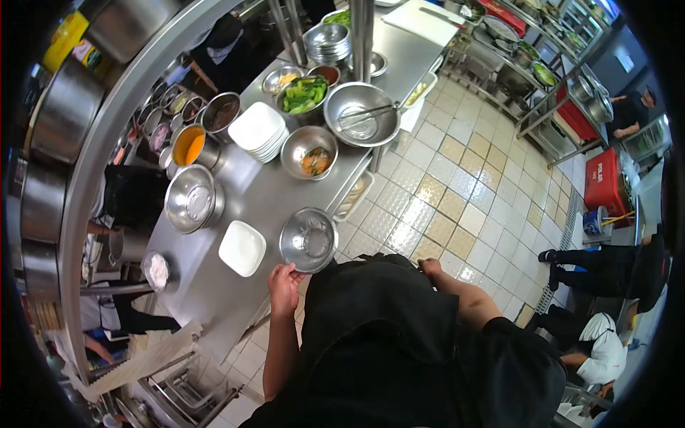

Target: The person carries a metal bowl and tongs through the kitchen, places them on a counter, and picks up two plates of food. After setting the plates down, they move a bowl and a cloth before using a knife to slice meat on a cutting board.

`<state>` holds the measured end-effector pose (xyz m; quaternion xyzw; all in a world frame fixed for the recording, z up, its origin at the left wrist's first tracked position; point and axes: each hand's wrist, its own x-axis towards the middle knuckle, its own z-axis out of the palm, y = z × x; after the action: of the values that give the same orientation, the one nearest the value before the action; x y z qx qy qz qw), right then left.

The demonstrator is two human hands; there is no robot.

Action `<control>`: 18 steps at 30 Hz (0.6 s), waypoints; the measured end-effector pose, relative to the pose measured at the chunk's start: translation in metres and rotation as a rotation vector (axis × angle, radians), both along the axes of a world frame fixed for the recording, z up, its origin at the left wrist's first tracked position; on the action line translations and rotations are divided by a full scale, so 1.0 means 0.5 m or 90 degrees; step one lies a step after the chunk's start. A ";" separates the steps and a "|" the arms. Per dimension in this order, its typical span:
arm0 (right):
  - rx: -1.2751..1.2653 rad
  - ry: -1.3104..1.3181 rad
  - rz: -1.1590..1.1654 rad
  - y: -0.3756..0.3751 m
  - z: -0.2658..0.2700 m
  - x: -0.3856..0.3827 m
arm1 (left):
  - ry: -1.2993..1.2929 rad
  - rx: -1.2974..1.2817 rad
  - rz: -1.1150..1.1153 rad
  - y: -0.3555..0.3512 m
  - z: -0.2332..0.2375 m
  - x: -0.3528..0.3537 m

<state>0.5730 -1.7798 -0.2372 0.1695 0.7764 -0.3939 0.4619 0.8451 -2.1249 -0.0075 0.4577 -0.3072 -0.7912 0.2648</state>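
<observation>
My left hand (285,285) grips the near rim of a steel mixing bowl (296,246) at the edge of the steel counter (235,203). The bowl looks bare inside apart from a wet sheen. Left of it lies a white square plate (242,248). My right hand (429,268) is held beside my black apron, over the floor. Its fingers are curled together, and anything in them is too small to make out. Beyond the held bowl stands another steel bowl (289,153) with orange and green food in it.
Farther along are stacked white plates (258,130), a bowl of greens (303,96), a large bowl with a whisk (367,108) and nested bowls (191,200). A shelf rail (78,192) curves along the left. Co-workers stand at right, near a red crate (603,178), and across the counter.
</observation>
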 end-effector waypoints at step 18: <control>-0.413 0.065 -0.008 -0.586 0.358 -0.456 | -0.069 -0.119 0.119 -0.098 0.042 -0.111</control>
<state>0.3451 -2.0726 -0.0582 -0.0018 0.6315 -0.6314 0.4500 0.7896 -2.1738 0.0135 0.4995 -0.3496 -0.7051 0.3621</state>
